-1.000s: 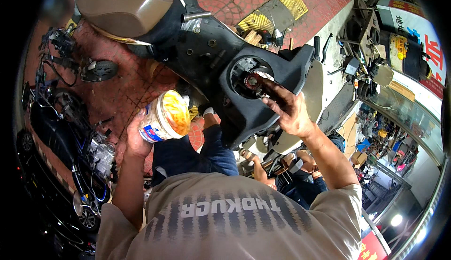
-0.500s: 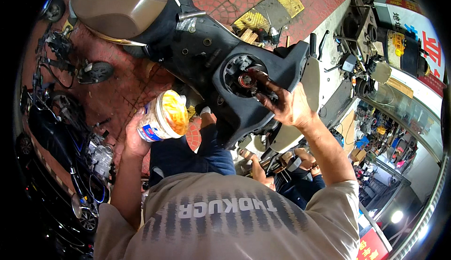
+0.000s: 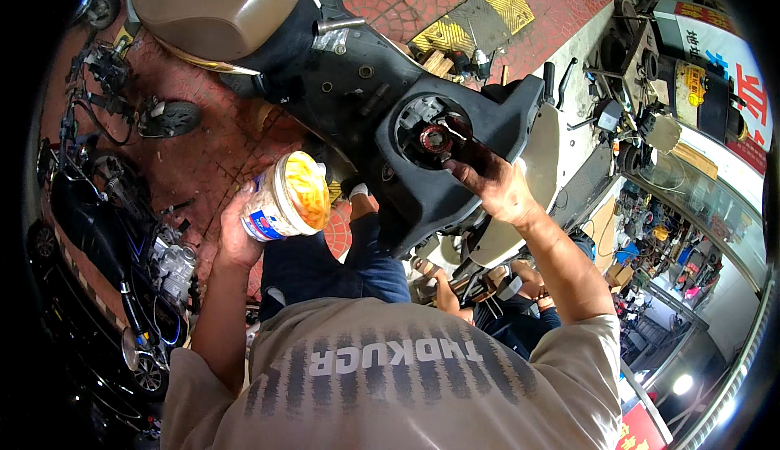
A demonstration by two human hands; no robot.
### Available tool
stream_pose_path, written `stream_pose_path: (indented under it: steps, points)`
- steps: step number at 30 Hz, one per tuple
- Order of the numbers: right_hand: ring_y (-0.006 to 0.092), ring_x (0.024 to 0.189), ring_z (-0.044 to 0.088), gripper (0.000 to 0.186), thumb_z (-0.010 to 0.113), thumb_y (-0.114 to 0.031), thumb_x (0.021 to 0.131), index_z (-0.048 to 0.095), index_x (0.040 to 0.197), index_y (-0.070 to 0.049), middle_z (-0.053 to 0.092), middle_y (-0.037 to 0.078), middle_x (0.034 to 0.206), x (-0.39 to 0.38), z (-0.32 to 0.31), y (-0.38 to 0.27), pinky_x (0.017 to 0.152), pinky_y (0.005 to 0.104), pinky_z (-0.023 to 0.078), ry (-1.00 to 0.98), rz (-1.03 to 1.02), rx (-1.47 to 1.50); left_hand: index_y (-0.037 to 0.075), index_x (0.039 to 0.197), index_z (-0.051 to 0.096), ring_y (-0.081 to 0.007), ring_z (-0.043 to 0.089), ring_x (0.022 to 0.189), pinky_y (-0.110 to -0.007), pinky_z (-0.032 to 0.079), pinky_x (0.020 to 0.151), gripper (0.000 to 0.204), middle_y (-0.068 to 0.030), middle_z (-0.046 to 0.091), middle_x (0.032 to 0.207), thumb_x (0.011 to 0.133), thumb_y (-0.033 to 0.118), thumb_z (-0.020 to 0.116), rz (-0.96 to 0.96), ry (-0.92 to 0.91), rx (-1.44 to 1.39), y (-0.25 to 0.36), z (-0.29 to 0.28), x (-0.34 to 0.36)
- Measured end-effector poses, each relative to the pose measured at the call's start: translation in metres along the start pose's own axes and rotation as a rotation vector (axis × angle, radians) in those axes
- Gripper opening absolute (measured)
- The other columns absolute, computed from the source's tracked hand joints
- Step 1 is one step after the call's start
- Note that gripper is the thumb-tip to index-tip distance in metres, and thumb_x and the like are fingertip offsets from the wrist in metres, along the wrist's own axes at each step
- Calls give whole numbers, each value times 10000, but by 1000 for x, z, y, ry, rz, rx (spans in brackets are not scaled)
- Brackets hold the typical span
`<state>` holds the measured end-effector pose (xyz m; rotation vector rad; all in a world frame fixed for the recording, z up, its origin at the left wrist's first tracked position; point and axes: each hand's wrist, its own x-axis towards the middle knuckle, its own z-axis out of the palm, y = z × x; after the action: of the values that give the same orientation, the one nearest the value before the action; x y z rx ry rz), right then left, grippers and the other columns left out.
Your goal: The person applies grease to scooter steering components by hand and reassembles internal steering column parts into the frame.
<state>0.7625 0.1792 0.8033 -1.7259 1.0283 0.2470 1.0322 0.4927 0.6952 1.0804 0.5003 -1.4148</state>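
Note:
My left hand (image 3: 237,227) is wrapped round a white plastic tub (image 3: 273,210) with a blue and red label. Yellow-orange grease (image 3: 307,192) fills the tub up to its uncovered top. My right hand (image 3: 497,186), its fingers bent and darkened with grease, reaches over the edge of a round opening in the black scooter panel (image 3: 431,198). Inside the opening sits a ring (image 3: 435,138) coated in reddish grease. A small shiny strip (image 3: 460,127) shows by the right fingertips; whether they grip it is hard to make out.
On the scooter's black floorboard lie a metal tube (image 3: 340,24) and small rings (image 3: 366,71). A partly stripped motorcycle (image 3: 93,231) stands at the left. Another person (image 3: 508,320) crouches beyond the scooter on the right. A yellow-black ramp (image 3: 475,23) lies behind.
My right fingers have drawn back a little from the ring, which now shows more fully. The shiny strip has come into sight. The tub stays in my left hand.

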Motion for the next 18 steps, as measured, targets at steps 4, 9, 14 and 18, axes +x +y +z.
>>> stream_pose_path:
  steps: [4, 9, 14, 18]
  points:
    - [194, 1034, 671, 496, 723, -332, 945, 646, 1326, -24, 738, 134, 1145, 8, 1, 2, 947, 346, 521, -25, 145, 58, -4, 1382, 591, -284, 711, 1092, -415, 581, 937, 610, -169, 703, 1272, 1036, 482, 467, 0, 17, 1, -2, -11, 3]
    - [211, 872, 661, 393, 739, -113, 899, 640, 1262, 1, 726, 124, 1011, 5, -1, 0, 811, 369, 545, 45, -31, -12, 0, 1383, 589, -280, 711, 1089, -420, 588, 923, 596, -162, 702, 1277, 1038, 470, 465, 4, 48, -3, 0, -4, 1]
    - [316, 739, 661, 512, 732, -76, 871, 621, 1369, -29, 707, 182, 917, -2, -1, 35, 734, 362, 550, 68, -227, -276, -9, 1395, 576, -277, 693, 1137, -410, 542, 1003, 576, -165, 696, 1285, 1038, 435, 491, -10, -46, -16, 2, -6, 2]
    - [343, 731, 693, 585, 743, -59, 839, 630, 1413, -80, 714, 167, 932, -6, 9, 29, 677, 358, 542, 149, -390, -228, -3, 1399, 575, -264, 718, 1068, -403, 588, 912, 570, -155, 714, 1240, 1036, 431, 502, -9, -30, -1, 2, 0, 0]
